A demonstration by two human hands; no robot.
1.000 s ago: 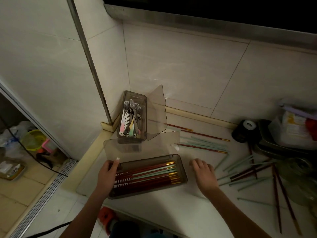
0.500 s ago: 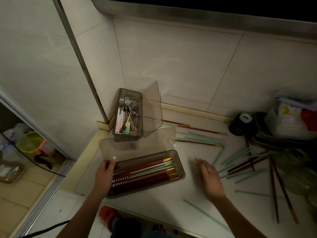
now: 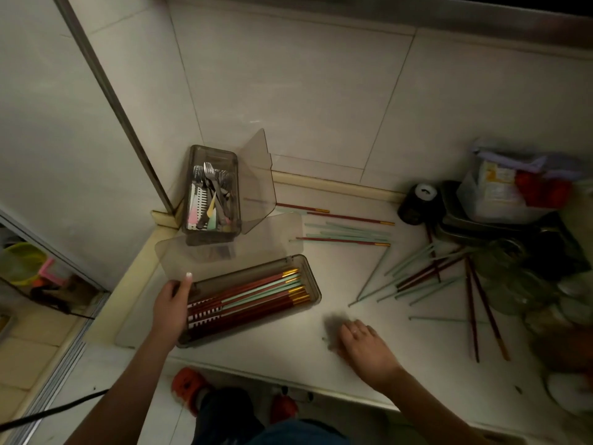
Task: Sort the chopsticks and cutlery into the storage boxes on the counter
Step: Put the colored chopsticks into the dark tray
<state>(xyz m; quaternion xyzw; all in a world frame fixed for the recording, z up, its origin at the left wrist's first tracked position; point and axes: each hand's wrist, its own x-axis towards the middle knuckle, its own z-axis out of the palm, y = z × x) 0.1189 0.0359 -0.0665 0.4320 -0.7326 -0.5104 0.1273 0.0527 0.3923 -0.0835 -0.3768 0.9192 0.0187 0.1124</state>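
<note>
The open chopstick box (image 3: 308, 277) holds red and mint chopsticks (image 3: 253, 292) with gold ends; the cutlery box (image 3: 192, 226) behind holds forks. The left hand (image 3: 171, 305) grips the chopstick box's end, while the right hand (image 3: 362, 343) lies blurred on the counter (image 3: 288, 351), its grasp unclear, with loose chopsticks (image 3: 346, 234) scattered beyond.

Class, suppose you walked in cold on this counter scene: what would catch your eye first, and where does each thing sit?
Probably the long smoky storage box near the counter's front edge, lid open, with red and mint chopsticks lined up inside; the left hand holds its near-left end. Behind it, in the corner, a smaller cutlery box bristles with forks. To the right, loose chopsticks lie scattered across the counter, and the right hand rests low on the counter before them.
</note>
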